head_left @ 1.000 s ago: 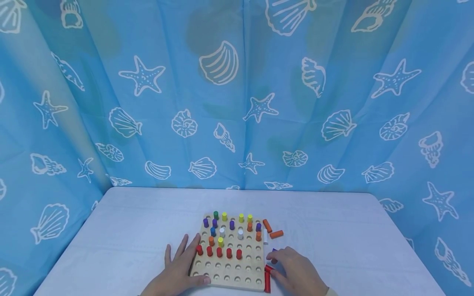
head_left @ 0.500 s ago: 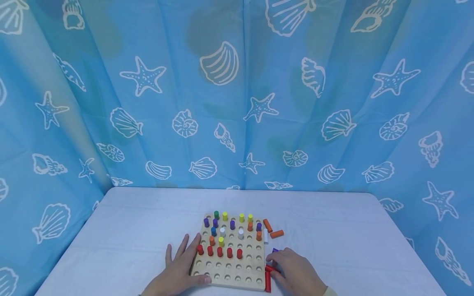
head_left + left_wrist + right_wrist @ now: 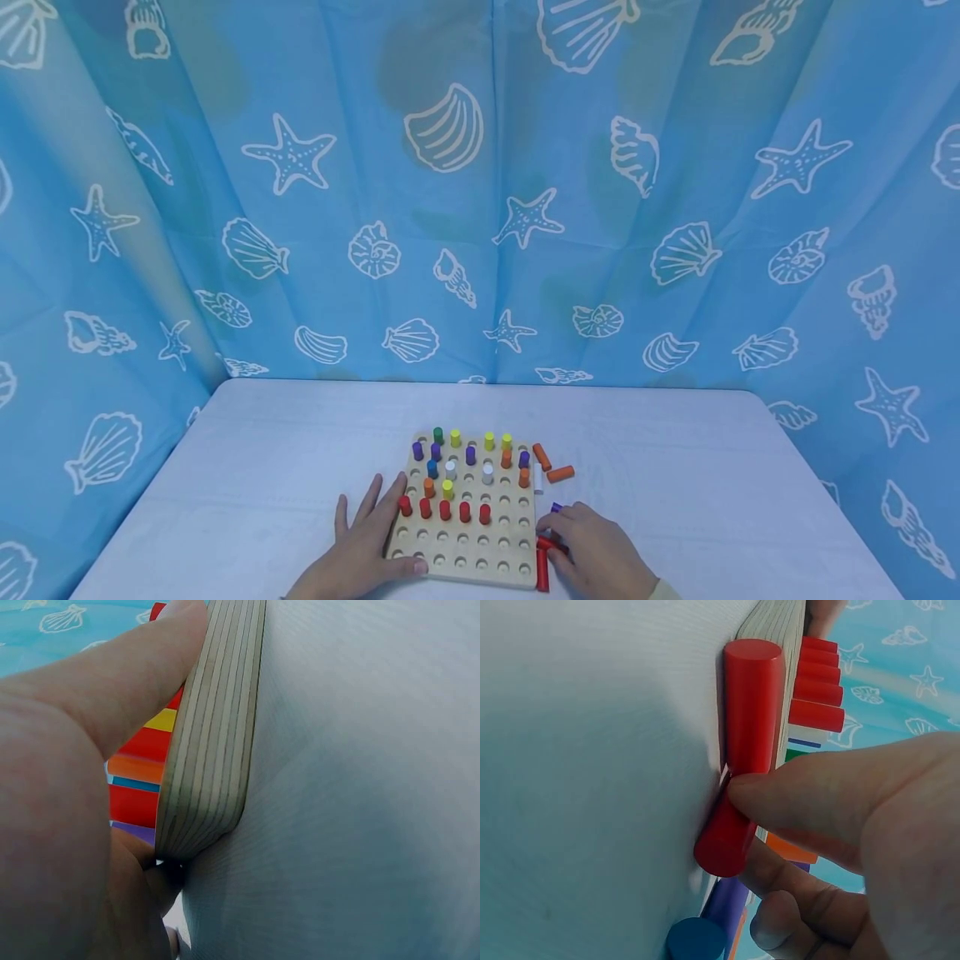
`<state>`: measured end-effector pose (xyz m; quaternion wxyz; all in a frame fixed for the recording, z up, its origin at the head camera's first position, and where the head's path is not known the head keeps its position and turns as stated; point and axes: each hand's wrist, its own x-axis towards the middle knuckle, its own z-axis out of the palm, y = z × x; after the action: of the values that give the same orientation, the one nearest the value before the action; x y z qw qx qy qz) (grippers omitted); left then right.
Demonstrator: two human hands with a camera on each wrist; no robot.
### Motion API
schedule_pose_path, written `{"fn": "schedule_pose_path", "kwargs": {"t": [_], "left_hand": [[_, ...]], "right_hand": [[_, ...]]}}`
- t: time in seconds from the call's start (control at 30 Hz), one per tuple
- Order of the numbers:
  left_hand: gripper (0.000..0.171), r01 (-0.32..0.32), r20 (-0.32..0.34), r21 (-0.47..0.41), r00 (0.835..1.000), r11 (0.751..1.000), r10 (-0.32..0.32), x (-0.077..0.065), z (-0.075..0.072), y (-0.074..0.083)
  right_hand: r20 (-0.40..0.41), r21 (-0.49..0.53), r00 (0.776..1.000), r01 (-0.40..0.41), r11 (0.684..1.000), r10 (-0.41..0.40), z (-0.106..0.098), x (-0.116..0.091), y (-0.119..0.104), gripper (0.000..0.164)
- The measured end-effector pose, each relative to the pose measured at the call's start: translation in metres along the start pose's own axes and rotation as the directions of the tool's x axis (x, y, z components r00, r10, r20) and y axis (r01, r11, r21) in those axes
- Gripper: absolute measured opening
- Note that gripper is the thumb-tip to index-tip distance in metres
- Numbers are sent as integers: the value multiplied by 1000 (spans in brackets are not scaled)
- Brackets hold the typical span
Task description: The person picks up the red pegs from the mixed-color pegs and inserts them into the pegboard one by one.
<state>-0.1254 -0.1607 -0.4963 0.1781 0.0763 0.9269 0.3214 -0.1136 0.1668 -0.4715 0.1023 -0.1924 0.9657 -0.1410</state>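
A wooden pegboard (image 3: 471,551) lies on the table with coloured pegs standing in several holes. My left hand (image 3: 356,550) rests along its left side, fingers spread and mostly straight, the thumb on the front left corner. Right of the board, my right hand (image 3: 600,550) pinches a loose red peg (image 3: 727,836) between thumb and fingers, low over the white cloth. Another red peg (image 3: 752,705) lies against the board's side, end to end with it. Beyond the fingers in the right wrist view are a purple peg (image 3: 726,904) and a blue peg (image 3: 696,939).
A row of red pegs (image 3: 445,510) crosses the board's middle, with mixed colours behind it. Beside its right edge lie a white peg (image 3: 537,479) and two orange pegs (image 3: 560,474). White cloth covers the table (image 3: 675,467); a blue shell-print curtain (image 3: 480,208) hangs behind.
My right hand has shifted slightly at the red peg, and more of that peg and the purple one shows in the head view. The left hand keeps its place on the board.
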Motion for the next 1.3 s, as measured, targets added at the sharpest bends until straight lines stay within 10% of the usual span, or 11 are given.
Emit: {"fn": "schedule_pose_path", "kwargs": {"t": [1.3], "left_hand": [[125,-4,0,-53,1000,999,4,0,2,-4]], "right_hand": [[-72,9,997,1,1000,0,-6,0,-3,25]]}}
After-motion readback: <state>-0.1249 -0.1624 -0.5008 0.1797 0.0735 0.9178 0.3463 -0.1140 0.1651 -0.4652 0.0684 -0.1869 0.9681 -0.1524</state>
